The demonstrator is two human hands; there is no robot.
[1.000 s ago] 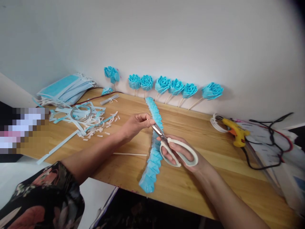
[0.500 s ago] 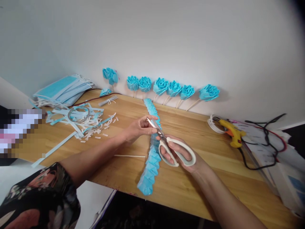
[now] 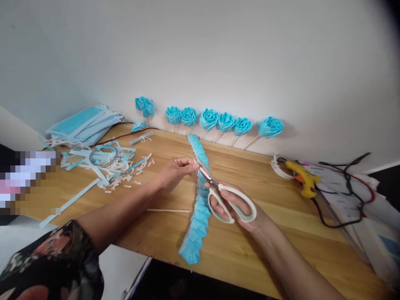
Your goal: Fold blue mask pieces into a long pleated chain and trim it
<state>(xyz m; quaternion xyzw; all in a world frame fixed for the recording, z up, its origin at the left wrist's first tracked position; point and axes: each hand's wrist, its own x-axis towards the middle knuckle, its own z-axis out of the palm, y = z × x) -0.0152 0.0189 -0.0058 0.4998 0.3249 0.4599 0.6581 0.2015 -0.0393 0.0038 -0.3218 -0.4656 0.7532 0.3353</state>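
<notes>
My right hand [image 3: 240, 216] grips scissors [image 3: 213, 182] with white handles, its fingers through the loops and the blades pointing up and to the left. Close to the blade tips, my left hand [image 3: 179, 170] has thumb and fingertips pinched together; whatever is between them is too small to make out. Beneath both hands, a long pleated blue strip [image 3: 194, 233] runs from the table's front edge toward the wall. A thin white stick [image 3: 168, 211] lies left of the strip, below my left forearm.
Several blue rosettes on sticks [image 3: 208, 120] lean against the wall. At left are stacked face masks [image 3: 78, 121], blue and white scraps [image 3: 121, 168] and a tape roll [image 3: 103, 155]. A yellow glue gun [image 3: 308, 183] with a black cord lies at right beside papers [image 3: 337, 187].
My left hand has drawn slightly left and down, from beside the blades to near their tips. The scissor blades look closer together. The view has tilted a little upward.
</notes>
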